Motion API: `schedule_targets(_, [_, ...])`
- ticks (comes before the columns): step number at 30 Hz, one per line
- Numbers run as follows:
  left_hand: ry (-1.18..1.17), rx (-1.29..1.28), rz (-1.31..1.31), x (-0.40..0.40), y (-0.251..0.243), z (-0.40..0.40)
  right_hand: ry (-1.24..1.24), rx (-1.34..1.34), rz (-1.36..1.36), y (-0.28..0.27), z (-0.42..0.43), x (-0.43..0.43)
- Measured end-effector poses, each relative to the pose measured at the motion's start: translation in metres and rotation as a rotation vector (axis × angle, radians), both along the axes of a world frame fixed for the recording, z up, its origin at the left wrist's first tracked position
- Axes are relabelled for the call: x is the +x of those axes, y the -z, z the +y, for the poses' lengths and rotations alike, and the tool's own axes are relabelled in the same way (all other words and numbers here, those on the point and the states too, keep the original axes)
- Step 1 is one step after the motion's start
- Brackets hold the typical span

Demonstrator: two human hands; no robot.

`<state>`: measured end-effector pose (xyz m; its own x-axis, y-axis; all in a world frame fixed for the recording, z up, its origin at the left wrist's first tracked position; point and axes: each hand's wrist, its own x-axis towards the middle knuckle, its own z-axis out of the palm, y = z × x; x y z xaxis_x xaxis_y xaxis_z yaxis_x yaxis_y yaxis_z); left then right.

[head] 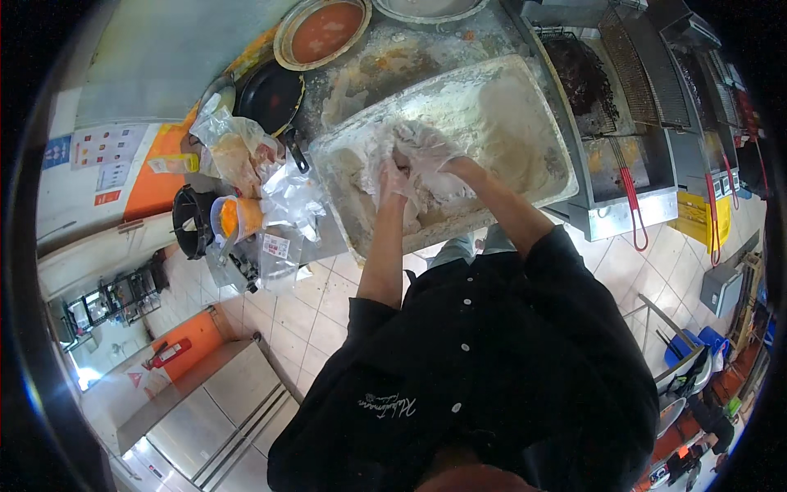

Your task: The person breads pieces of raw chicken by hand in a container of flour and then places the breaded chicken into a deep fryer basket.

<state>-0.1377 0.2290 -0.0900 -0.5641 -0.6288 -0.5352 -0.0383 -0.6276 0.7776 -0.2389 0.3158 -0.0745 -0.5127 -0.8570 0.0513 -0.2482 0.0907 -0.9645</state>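
Observation:
Both of my hands are in clear plastic gloves coated with white flour. They are close together over a large pale rectangular tub (541,200) of flour (504,117). My left hand (390,172) comes up from the tub's near side, with its fingers partly curled. From the right, my right hand (430,147) reaches across and meets it. A small brownish patch shows between them, but flour and gloves hide whether they hold a piece of food. Heaped flour lies right of my hands, and clumpy flour sits below them.
Behind the tub stands a bowl of orange-red liquid (326,34). Left are a black frying pan (270,98), plastic bags (237,154) and a plastic tub with orange contents (246,218). Fryers with wire baskets (627,67) adjoin on the right; a red basket handle (630,197) juts out.

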Motion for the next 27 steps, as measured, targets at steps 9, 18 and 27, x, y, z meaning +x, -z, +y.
schedule_targets(9, [-0.059,-0.301,0.133,0.017,-0.006,-0.012,0.149,0.01,0.06,-0.104,0.02,0.039])
schedule_targets(18, [0.145,-0.082,0.235,0.016,-0.037,0.001,0.288,-0.239,-0.644,-0.084,0.025,0.055])
schedule_targets(27, [0.119,-0.157,0.144,0.032,-0.074,0.002,0.377,-0.104,-0.807,-0.051,0.03,0.06])
